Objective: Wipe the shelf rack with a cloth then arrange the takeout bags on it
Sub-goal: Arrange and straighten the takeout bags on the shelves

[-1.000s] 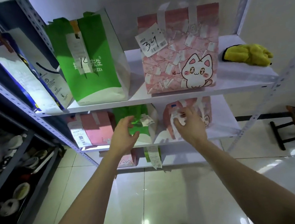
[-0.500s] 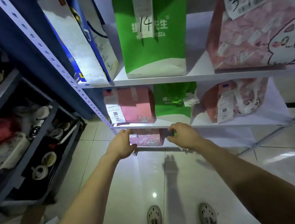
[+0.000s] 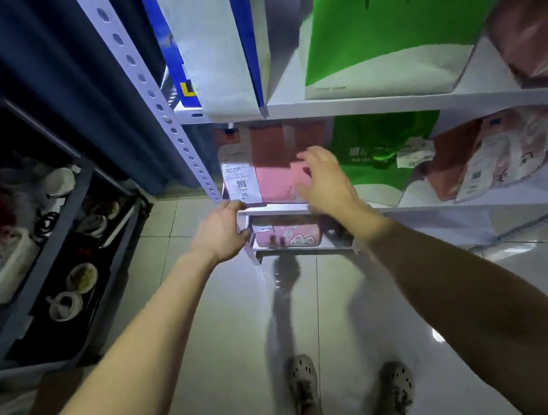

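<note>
The white shelf rack point(image 3: 391, 102) carries takeout bags on three levels. My left hand point(image 3: 222, 234) grips the front left edge of the middle shelf point(image 3: 276, 211), fingers on top and thumb below. Blurred by motion, my right hand point(image 3: 326, 182) hovers with spread fingers in front of a pink bag point(image 3: 270, 159) with a white receipt on the middle shelf. A green bag point(image 3: 380, 159) and a pink cat bag point(image 3: 500, 152) stand to its right. Another pink cat bag point(image 3: 290, 238) lies on the bottom shelf under my hands. No cloth is in view.
On the upper shelf stand a blue-and-white bag point(image 3: 211, 42), a large green bag point(image 3: 398, 19) and a pink bag point(image 3: 536, 20). A dark rack point(image 3: 61, 233) with dishes and bowls stands to the left. My feet point(image 3: 350, 391) are on the glossy tiled floor.
My view has come closer to the lower shelves. The right hand rose from the middle shelf's edge to the front of the pink bag. The left hand stays at the shelf edge.
</note>
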{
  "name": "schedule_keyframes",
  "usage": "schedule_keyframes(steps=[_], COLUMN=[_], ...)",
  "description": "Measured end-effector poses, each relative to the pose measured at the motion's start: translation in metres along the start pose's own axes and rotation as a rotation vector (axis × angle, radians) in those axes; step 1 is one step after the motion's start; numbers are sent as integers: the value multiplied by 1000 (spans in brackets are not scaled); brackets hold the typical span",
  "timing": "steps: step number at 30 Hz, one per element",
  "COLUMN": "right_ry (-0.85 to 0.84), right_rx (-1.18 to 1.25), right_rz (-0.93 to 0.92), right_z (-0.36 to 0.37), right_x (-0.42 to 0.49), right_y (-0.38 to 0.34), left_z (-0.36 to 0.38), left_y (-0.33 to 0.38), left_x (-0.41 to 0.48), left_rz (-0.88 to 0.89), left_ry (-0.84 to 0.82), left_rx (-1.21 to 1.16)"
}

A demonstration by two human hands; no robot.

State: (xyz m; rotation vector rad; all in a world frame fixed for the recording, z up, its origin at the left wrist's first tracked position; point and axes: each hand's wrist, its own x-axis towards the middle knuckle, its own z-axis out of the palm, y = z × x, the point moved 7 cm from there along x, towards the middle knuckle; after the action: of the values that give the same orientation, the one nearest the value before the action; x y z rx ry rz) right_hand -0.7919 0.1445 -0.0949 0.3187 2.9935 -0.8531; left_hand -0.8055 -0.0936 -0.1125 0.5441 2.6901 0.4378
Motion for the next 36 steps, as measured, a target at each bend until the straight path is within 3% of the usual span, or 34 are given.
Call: schedule_keyframes(steps=[3, 7, 12, 18, 22, 27, 36], right_ry=[55, -54, -57, -5, 49, 83, 228], right_rx=[-207, -382, -552, -420, -345, -155, -213], right_rz=[48, 93, -15, -172, -161, -5, 304], right_z=[-7, 5, 21, 18, 4, -23, -116], right_x=[36, 67, 78, 23, -36, -124, -229], right_y=[-17, -24, -40, -48, -41, 12, 190], left_z=[-8, -6, 5, -5, -11, -5, 57], left_y=[-13, -34, -52, -44, -27, 25, 206], left_x=[11, 10, -3, -19, -30, -29, 20], left_rz=[12, 0, -28, -36, -24, 22, 270], left_ry=[37, 53, 11, 74, 138, 172, -66], left_rx=[-12, -38, -37, -96, -142, -209, -143])
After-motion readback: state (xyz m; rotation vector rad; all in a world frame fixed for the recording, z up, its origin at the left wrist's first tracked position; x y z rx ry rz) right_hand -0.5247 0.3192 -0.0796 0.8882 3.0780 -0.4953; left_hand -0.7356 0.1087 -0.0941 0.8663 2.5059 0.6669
